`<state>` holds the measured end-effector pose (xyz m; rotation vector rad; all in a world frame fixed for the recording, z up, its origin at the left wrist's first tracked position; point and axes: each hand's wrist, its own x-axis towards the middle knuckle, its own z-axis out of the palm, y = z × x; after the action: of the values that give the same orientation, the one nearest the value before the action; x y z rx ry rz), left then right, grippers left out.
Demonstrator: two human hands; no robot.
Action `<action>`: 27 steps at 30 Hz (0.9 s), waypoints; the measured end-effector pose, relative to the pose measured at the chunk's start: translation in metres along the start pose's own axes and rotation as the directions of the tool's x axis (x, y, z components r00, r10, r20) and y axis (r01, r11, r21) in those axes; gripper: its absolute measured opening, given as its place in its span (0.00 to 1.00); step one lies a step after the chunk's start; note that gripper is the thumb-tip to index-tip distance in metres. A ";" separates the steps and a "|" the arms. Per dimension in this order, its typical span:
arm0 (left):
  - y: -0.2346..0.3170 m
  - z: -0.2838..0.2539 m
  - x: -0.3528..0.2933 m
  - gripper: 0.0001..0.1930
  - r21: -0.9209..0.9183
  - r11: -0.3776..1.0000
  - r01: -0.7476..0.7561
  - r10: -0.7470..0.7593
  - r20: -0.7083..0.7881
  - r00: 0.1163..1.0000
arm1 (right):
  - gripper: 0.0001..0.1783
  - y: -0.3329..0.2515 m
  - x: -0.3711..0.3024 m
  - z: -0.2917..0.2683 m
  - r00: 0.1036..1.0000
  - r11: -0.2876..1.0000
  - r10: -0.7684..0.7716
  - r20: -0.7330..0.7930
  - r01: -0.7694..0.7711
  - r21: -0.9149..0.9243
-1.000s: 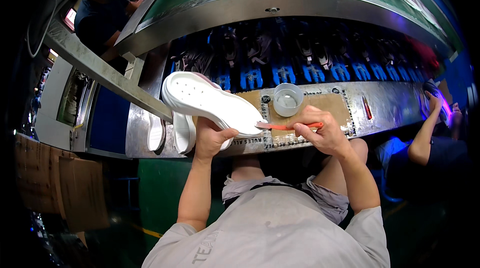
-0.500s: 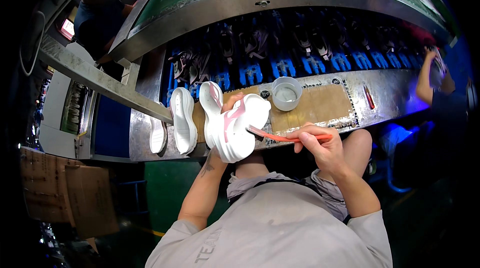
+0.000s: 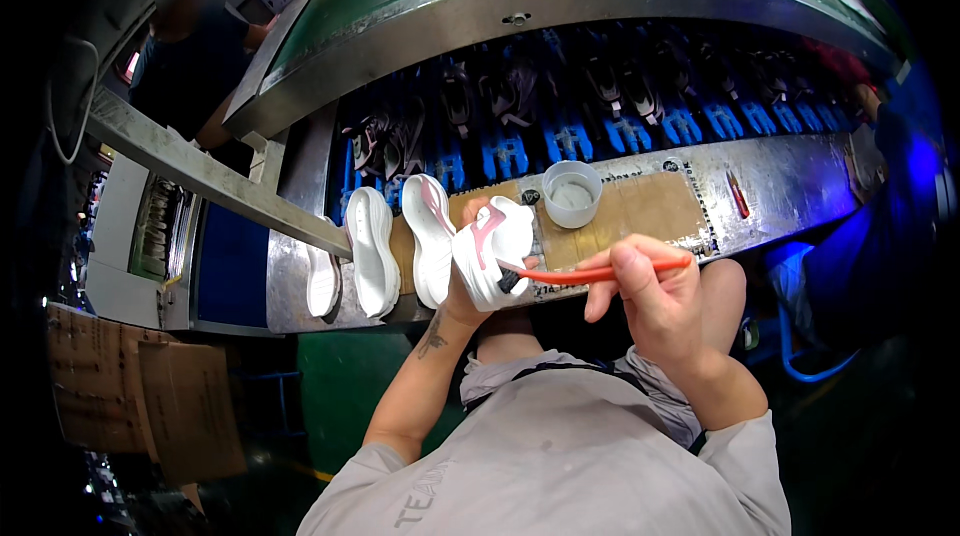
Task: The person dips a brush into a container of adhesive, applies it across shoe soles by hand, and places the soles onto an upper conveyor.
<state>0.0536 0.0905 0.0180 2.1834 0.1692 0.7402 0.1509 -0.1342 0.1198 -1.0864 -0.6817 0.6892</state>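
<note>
Three soles alongside, cup beyond, left grip holding pink-white sole, right grip holding orange brush

On the desk, left to right — three soles, cup on cardboard, tool — brush before the cup.

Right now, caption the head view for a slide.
Left hand holding a white sole; right hand, a red brush at its edge.

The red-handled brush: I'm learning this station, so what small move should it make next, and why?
I'd probably sweep the brush slightly along the held white sole: the dark bristles appear to meet it, the right hand holds the handle, and the left hand supports the sole.
</note>
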 end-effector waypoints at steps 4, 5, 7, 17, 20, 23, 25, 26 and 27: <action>-0.015 0.009 -0.010 0.38 0.332 0.924 -0.190 0.239 -0.113 0.964 | 0.23 0.002 0.024 -0.003 0.997 0.993 -0.017 -0.078 0.026 0.115; -0.018 0.008 -0.010 0.38 0.335 0.922 -0.192 0.242 -0.114 0.964 | 0.23 0.004 0.029 -0.004 0.995 0.984 0.004 -0.100 0.014 0.179; -0.025 0.005 -0.011 0.50 0.386 0.886 -0.259 0.337 -0.151 0.929 | 0.24 0.013 0.036 -0.009 0.995 0.983 0.000 -0.102 0.019 0.182; 0.000 -0.038 -0.043 0.37 -0.669 0.609 0.425 -0.320 0.283 0.904 | 0.14 0.029 0.030 -0.051 0.992 0.996 -0.056 -0.110 0.047 -0.080; 0.012 -0.060 -0.040 0.39 -0.729 -0.290 0.620 -0.248 0.683 0.687 | 0.11 0.011 0.037 -0.063 0.982 0.895 -0.121 0.142 0.170 -0.412; 0.015 -0.073 -0.032 0.42 -0.572 -0.477 0.667 -0.037 0.771 0.635 | 0.10 -0.003 0.060 -0.077 0.893 0.691 -0.199 0.403 0.420 -0.588; 0.012 -0.077 -0.036 0.41 -0.505 -0.543 0.671 -0.012 0.803 0.596 | 0.09 -0.009 0.071 -0.080 0.886 0.692 -0.132 0.445 0.403 -0.598; 0.009 -0.077 -0.038 0.41 -0.452 -0.564 0.691 0.044 0.819 0.572 | 0.09 -0.011 0.077 -0.076 0.828 0.680 -0.134 0.544 0.476 -0.558; 0.005 -0.077 -0.038 0.40 -0.395 -0.581 0.711 0.105 0.831 0.547 | 0.08 -0.013 0.082 -0.073 0.761 0.664 -0.135 0.635 0.545 -0.512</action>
<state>-0.0214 0.1239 0.0432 0.1124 0.0714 -0.4429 0.2599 -0.1141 0.1216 -1.3604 -1.7211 0.3872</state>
